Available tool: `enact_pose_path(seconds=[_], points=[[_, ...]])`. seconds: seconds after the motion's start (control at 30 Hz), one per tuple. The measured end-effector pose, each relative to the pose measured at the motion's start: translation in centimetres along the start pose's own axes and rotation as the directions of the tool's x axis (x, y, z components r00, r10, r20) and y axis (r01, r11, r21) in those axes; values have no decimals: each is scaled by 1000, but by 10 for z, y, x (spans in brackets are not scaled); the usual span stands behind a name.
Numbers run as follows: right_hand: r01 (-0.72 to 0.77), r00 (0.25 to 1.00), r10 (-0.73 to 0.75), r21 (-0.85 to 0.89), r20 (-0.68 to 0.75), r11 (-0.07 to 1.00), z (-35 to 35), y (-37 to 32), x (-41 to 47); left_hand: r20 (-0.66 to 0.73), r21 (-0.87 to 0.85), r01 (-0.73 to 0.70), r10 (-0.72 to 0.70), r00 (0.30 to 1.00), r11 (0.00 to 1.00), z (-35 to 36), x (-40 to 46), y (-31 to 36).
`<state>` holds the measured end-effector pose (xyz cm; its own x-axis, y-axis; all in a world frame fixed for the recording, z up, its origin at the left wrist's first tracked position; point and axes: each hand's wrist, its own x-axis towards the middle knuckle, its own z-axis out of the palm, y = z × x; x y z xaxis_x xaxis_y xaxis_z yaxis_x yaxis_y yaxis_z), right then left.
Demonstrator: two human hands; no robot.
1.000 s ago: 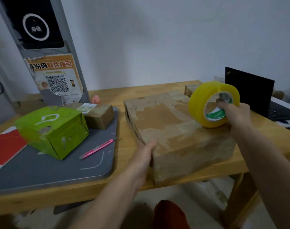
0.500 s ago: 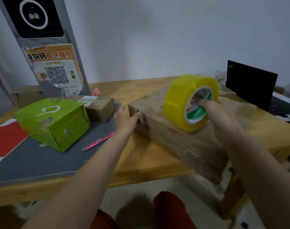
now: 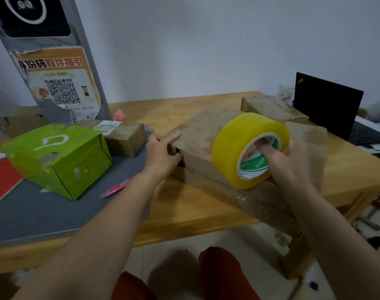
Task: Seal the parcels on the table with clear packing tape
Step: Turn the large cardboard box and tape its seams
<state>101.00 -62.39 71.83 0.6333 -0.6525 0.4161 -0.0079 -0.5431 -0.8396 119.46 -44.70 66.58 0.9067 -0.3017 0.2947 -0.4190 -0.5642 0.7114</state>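
On the wooden table (image 3: 206, 215), a big brown parcel (image 3: 206, 135) lies at an angle, and its near end hangs over the front edge. The right hand (image 3: 293, 167) holds the yellowish tape roll (image 3: 234, 148) with fingers hooked inside the core, and the roll stands on edge on top of the parcel. The left hand (image 3: 163, 154) is at the far left corner of the parcel: the fingers lie on the top and the thumb presses against the side, where a dark gap between the flaps is visible. It seems to steady the box and not to close around it.

I think the step is to lay a strip along the open seam. For a good result, the left hand should press the flaps closed while the right hand pulls the roll along with steady tension, so the tape lies flat without wrinkles. A shiny piece of tape seems already stuck on the near side.

Other things are near. A green box (image 3: 59, 156) and a small brown parcel (image 3: 126, 135) sit on a grey mat (image 3: 33, 213) on the left, with a pink cutter (image 3: 117, 187) just beside the left forearm. Another parcel (image 3: 269, 108) and a laptop (image 3: 327, 107) stand behind on the right. The overhanging end could tip if it is pushed down hard.
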Motion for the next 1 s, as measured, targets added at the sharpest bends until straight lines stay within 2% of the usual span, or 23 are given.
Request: enact_pose_path(seconds=[0.2, 0.4, 0.57, 0.7, 0.8, 0.87, 0.93, 1.0], points=[[147, 989, -148, -20, -30, 989, -12, 9, 18, -223, 102, 50, -26, 974, 994, -9, -62, 0], [221, 974, -223, -38, -41, 974, -4, 22, 49, -393, 146, 101, -36, 919, 984, 2, -111, 8], [182, 981, -172, 130, -84, 975, 19, 19, 46, -431, 125, 147, -80, 899, 981, 16, -105, 19], [108, 994, -104, 223, -28, 969, 41, 24, 19, -427, 100, 113, -60, 902, 989, 25, -107, 25], [108, 993, -115, 211, 22, 972, 46, 30, 12, -507, 50, -70, 86, 858, 996, 36, -131, 20], [97, 994, -103, 196, 22, 976, 44, 30, 15, -406, -28, -179, 152, 901, 983, 44, -147, 23], [88, 996, -90, 191, 5, 978, 43, 29, 19, -217, -199, -56, 12, 976, 978, 51, -152, 32], [85, 996, -85, 201, -8, 976, 42, 28, 19, -72, -355, 147, -183, 980, 923, 56, -152, 45]])
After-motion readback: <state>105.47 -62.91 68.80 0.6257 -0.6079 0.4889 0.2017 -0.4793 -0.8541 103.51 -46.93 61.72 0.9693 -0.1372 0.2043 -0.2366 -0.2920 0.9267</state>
